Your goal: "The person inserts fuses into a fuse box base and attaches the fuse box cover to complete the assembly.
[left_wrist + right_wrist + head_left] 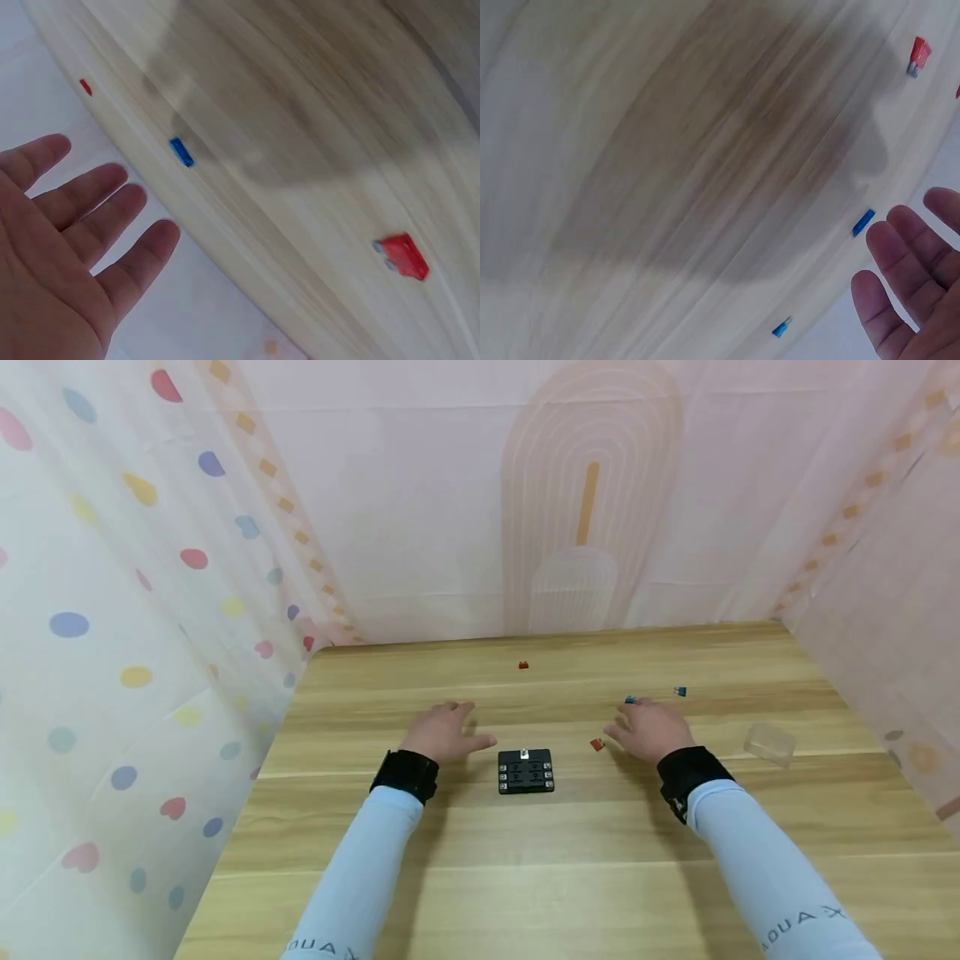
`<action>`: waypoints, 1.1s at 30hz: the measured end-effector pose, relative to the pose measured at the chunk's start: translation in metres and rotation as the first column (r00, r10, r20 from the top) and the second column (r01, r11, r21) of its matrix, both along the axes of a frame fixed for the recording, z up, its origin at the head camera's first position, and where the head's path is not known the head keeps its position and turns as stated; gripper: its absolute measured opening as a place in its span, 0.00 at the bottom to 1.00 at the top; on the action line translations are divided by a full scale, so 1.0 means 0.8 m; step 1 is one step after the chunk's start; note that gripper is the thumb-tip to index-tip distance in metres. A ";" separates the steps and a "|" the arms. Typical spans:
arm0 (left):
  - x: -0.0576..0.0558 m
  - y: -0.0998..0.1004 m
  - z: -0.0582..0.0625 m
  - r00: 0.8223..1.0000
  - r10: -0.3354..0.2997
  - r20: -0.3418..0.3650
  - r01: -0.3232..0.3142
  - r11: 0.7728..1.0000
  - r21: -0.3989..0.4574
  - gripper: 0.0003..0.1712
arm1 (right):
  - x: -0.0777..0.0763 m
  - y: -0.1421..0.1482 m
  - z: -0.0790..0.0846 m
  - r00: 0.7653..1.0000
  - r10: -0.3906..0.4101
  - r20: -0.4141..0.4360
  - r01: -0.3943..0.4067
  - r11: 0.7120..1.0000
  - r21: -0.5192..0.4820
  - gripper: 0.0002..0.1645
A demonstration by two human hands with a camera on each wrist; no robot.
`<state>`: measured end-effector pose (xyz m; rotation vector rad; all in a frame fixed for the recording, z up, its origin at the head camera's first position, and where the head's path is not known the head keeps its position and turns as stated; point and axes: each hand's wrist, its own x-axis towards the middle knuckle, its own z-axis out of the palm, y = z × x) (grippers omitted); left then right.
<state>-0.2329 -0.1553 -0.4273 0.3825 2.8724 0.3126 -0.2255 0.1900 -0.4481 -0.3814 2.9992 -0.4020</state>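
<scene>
On the wood-grained table point(517, 893), in the head view, a black fuse block point(526, 779) is placed between the left hand point(441, 735) and the right hand point(651, 732), nearer the left. The left thumb is spread away from its fingers and pointed toward the block. The right thumb and fingers are also held apart, with a near red blade fuse point(597, 744) by the thumb and a near blue blade fuse point(629, 700) at the fingertips; whether the blue one is touched cannot be told. A far blue blade fuse point(681, 692) is seen beyond that hand, a far red blade fuse point(523, 665) toward the back edge, and a clear plastic cover point(770, 745) to the right.

In the left wrist view, four fingers point(135, 262) are shown extended and apart; two red fuses and a blue one are seen past them.

In the right wrist view, extended fingers are shown, with two blue fuses lying near the fingertips.
</scene>
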 end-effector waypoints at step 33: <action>0.050 0.065 -0.005 0.997 -0.075 0.029 0.076 0.997 -0.034 0.51 | 0.010 -0.043 -0.002 0.997 -0.020 0.074 0.021 1.000 -0.015 0.28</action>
